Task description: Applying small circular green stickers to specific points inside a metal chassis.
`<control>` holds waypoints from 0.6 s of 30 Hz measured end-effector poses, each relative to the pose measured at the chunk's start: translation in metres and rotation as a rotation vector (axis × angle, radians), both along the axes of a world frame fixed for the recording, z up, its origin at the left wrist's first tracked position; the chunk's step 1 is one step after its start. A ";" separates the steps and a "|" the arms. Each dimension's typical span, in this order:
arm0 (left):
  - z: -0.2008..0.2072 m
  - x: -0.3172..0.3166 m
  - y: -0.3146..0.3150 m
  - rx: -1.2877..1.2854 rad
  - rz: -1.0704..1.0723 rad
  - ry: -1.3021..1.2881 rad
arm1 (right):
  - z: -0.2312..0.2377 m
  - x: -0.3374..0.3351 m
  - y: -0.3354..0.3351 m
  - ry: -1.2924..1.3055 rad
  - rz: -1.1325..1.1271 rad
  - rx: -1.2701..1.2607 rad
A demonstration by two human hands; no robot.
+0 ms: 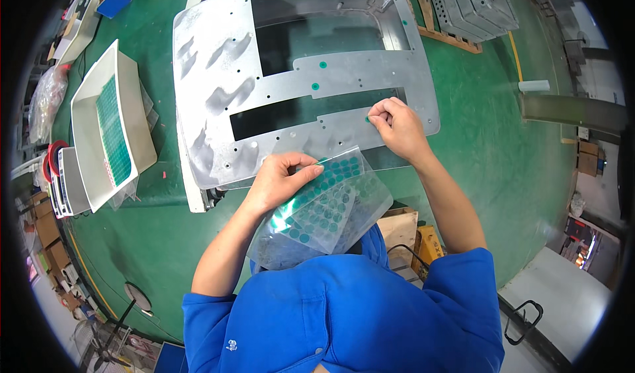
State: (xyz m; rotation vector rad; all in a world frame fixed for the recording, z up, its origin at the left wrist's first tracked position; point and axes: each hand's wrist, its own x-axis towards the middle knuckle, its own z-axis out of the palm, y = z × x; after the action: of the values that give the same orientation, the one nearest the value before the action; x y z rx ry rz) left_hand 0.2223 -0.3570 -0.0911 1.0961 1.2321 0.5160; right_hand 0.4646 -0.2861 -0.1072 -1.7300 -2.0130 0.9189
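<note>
My left hand (279, 182) pinches the top edge of a clear sheet of green round stickers (324, 217), which hangs in front of my body. A silvery metal panel (274, 92) with two large rectangular cutouts and many small holes lies ahead of me. Over its near right part, my right hand (401, 131) has thumb and forefinger closed on a small green round sticker (368, 119). Whether that sticker touches the metal, I cannot tell. Several green dots, such as the green dot (315, 86), show on the panel.
To the left stands a cream plastic bin (147, 135) with a green sheet inside. Red tape rolls (54, 161) sit beside it. At the far right, grey metal housings (469, 5) rest on a wooden pallet (456, 41). A wooden box (399, 231) is below my right forearm.
</note>
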 end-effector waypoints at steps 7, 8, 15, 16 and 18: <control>0.007 -0.003 -0.001 0.002 0.030 -0.006 | 0.005 0.004 0.009 0.129 -0.042 -0.170; 0.009 -0.005 -0.002 0.006 0.038 0.004 | 0.006 0.004 0.014 0.134 -0.044 -0.219; 0.031 -0.021 -0.006 0.534 0.059 0.226 | 0.051 -0.039 0.022 0.450 0.203 -0.090; 0.037 -0.025 -0.007 0.565 0.066 0.262 | 0.070 -0.059 0.015 0.395 0.364 -0.087; 0.046 -0.031 -0.003 0.643 0.072 0.328 | 0.082 -0.085 0.011 0.312 0.591 -0.088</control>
State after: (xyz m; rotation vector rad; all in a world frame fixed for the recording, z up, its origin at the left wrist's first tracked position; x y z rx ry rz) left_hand 0.1913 -0.3604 -0.0453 1.7338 1.4346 0.8461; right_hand 0.3795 -0.2746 -0.0249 -0.9391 -2.3162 1.3723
